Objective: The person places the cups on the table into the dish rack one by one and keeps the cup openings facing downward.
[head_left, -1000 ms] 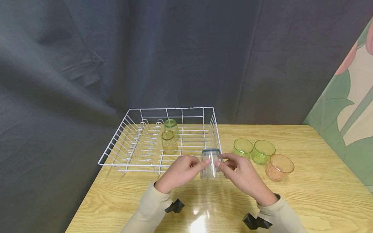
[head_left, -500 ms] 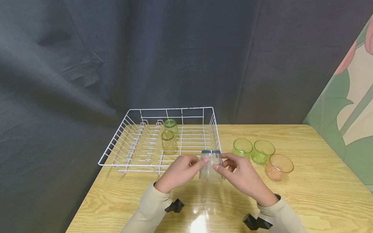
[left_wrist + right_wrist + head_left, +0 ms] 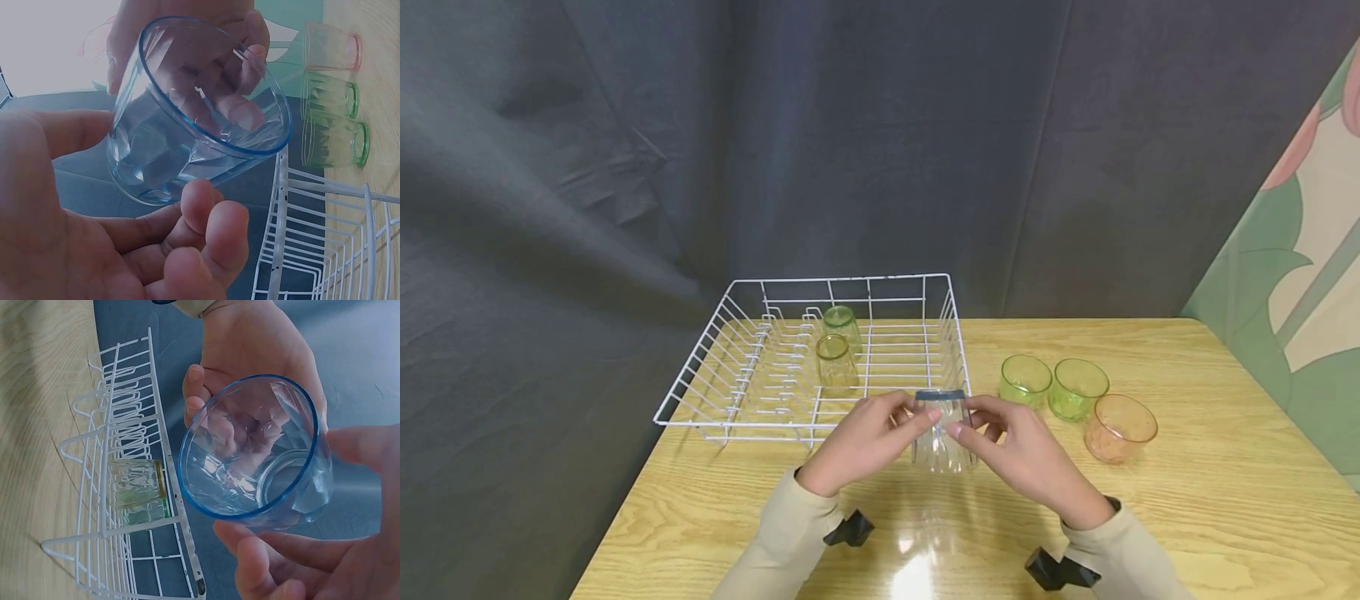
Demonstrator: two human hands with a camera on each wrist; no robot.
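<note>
Head view puts a clear glass (image 3: 940,450) near the middle of the desk (image 3: 1247,475), held between the left hand (image 3: 859,446) and the right hand (image 3: 1032,454), just beside the near right corner of a white wire rack (image 3: 842,278). Each hand is partly closed, pinching the glass between thumb and fingers from its own side. The glass is see-through with a bluish tint, faceted walls and a bright blue rim; it is tilted, its mouth turned down toward the desk and the wrist cameras. The desk has a yellowish wood grain, with a bright patch of light (image 3: 912,575) toward its near edge. The rack stands on the left part, reaching toward the back edge, and holds a yellow glass (image 3: 837,371) with a green glass (image 3: 842,327) just behind it. Right of the rack, two light green cups (image 3: 1078,396) sit side by side with their mouths up, and an orange cup (image 3: 1118,435) stands nearer the front, toward the desk's right edge. A dark grey curtain (image 3: 880,150) hangs behind the desk and along the left, and a flowered cloth (image 3: 1315,333) with green leaves borders the right. Beige sleeves (image 3: 790,533) cover both forearms.
</note>
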